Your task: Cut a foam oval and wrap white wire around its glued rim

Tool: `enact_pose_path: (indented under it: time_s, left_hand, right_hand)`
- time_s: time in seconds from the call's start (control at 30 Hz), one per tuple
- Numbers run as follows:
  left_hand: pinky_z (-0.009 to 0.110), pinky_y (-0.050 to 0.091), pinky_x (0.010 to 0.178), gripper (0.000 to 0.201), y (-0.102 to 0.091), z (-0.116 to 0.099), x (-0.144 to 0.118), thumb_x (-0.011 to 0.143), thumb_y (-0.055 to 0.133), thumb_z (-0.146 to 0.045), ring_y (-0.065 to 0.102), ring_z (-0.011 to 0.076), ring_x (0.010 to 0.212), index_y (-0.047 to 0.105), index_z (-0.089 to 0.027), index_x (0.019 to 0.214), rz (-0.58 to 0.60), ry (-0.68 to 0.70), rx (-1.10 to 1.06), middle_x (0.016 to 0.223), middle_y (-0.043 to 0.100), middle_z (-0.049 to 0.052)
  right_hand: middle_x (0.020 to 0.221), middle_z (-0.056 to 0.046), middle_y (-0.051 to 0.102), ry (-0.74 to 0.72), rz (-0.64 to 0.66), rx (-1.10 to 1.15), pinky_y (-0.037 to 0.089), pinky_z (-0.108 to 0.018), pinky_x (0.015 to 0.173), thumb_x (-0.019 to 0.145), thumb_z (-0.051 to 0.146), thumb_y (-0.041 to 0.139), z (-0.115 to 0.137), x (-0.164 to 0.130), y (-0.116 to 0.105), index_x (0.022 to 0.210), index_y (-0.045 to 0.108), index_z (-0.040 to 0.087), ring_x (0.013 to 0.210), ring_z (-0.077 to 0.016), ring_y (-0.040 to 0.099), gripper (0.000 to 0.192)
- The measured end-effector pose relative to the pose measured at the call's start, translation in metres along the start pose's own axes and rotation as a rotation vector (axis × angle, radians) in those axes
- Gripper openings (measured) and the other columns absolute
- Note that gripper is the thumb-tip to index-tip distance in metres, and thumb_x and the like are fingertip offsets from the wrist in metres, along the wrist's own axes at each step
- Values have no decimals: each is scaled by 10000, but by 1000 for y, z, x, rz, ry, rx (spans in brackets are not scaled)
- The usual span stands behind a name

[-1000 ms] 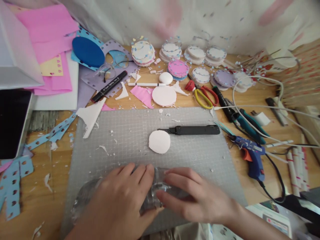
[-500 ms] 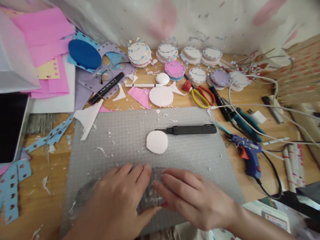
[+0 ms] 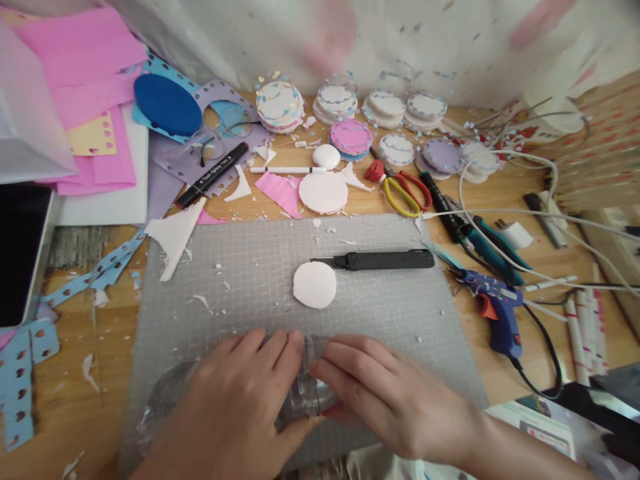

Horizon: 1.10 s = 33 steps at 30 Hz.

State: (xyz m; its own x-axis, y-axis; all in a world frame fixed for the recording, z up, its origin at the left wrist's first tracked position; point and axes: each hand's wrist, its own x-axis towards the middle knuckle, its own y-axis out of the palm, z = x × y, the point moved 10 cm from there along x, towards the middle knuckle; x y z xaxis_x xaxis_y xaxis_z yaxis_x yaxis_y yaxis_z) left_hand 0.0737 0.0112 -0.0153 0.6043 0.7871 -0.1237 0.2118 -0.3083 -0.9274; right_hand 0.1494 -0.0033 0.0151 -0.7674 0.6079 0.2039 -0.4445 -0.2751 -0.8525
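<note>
Wooden table (image 3: 505,200), cutting mat (image 3: 240,280) (gridded), scraps

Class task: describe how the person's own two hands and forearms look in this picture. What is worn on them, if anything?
Both the left hand and the right hand are bare: no gloves, and no rings show on the fingers in view. The right forearm is uncovered as far as the picture's edge, with no sleeve, watch or bracelet. Only a little of the left wrist shows, also bare. The nails look short and unpainted.

The right hand (image 3: 395,400) has curled its fingers (image 3: 345,370) closer over the clear plastic piece (image 3: 305,393), meeting the left hand (image 3: 240,400) near the desk's front edge.
</note>
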Motion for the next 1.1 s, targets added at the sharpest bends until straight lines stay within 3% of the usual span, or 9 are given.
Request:
enact_pose_path:
  time_s: [0.3,0.53,0.67,0.93,1.1]
  left_hand:
    - [518,528,774,485,4,2,2,767,644,-488,624,331,963,614,-172,1134,133,-74,-23,1077,684,112]
    - [495,527,808,583,3,0,-7,759,656,-492,624,346,1019,573,-137,1214,114,-114,19,1147,662,164]
    - [496,528,812,562,-6,-1,-7,746,669,-473,640,348,1015,588,-139,1190,120,-138,23,1152,672,163]
    - [427,520,815,501,-55,-12,-11,719,653,-528,683,307,936,651,-200,1098,51,-167,-86,1051,727,104]
    - [401,499,805,528,-54,-6,-11,664,688,-573,680,294,868,702,-205,1043,135,-270,-282,936,750,74]
  right_hand:
    - [1087,-147,612,13,-61,119,508,-354,906,941,306,521,-5,-9,5,1195,501,62,1061,-233,535,353]
    - [1378,-194,469,161,49,83,407,-445,1047,790,371,726,-19,-14,23,1409,292,105,1276,-282,442,802]
    - [1285,-169,559,144,92,37,435,-435,1009,774,355,745,-13,-9,18,1366,366,105,1186,-289,528,746]
    - [1187,-196,594,51,158,-5,484,-426,906,795,409,705,8,11,-24,1311,433,64,1102,-298,573,678]
    - [1079,-156,638,-19,188,57,498,-376,798,800,457,681,11,19,-31,1224,522,97,986,-268,617,579]
